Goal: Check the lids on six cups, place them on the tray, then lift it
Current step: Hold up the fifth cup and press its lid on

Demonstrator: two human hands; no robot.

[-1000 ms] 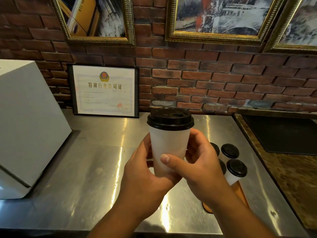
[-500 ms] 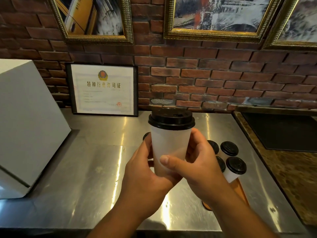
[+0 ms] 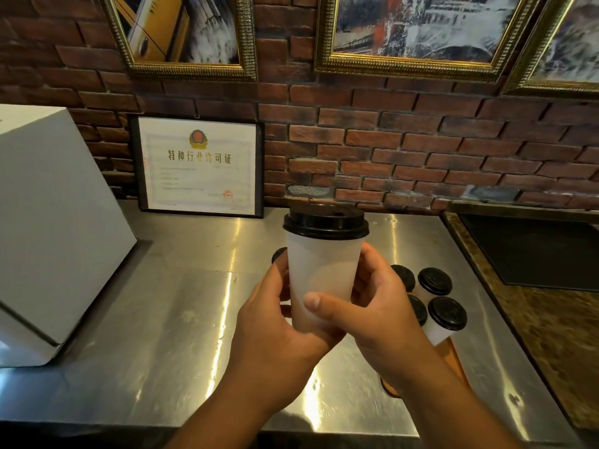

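Holds a frosted white plastic cup (image 3: 324, 273) upright in the air over a brushed stainless-steel counter (image 3: 162, 319), in front of everything else. Grips its lower half from the left with the left hand (image 3: 275, 322), with fingers curled round the far side of the wall. Clamps the same cup from the right with the right hand (image 3: 385, 312), with the thumb (image 3: 319, 302) laid across the front near the base and meeting the left hand there. Leaves the cup's upper half and the black round plastic lid (image 3: 325, 223) bare above both hands. Shows that lid seated level on the rim.

Finds, lower right and partly hidden behind the right wrist, a flat orange tray (image 3: 457, 361) lying on the counter. Finds four black-lidded white cups (image 3: 447, 314) bunched close together there, the nearest one standing on the tray; cannot tell for the others, with bases hidden. Catches another black lid (image 3: 278, 254) peeking out just behind the left hand's fingers, on the far side of the held cup from the tray group.

Takes in a large white box (image 3: 48, 238) at the left edge of the counter, a black-framed certificate (image 3: 201, 166) leaning against a red brick wall (image 3: 421, 140), and gold-framed pictures (image 3: 418, 30) hanging above. Takes in, at the far right, a dark recessed panel (image 3: 534, 251) set in a brown mottled stone top (image 3: 567, 335).
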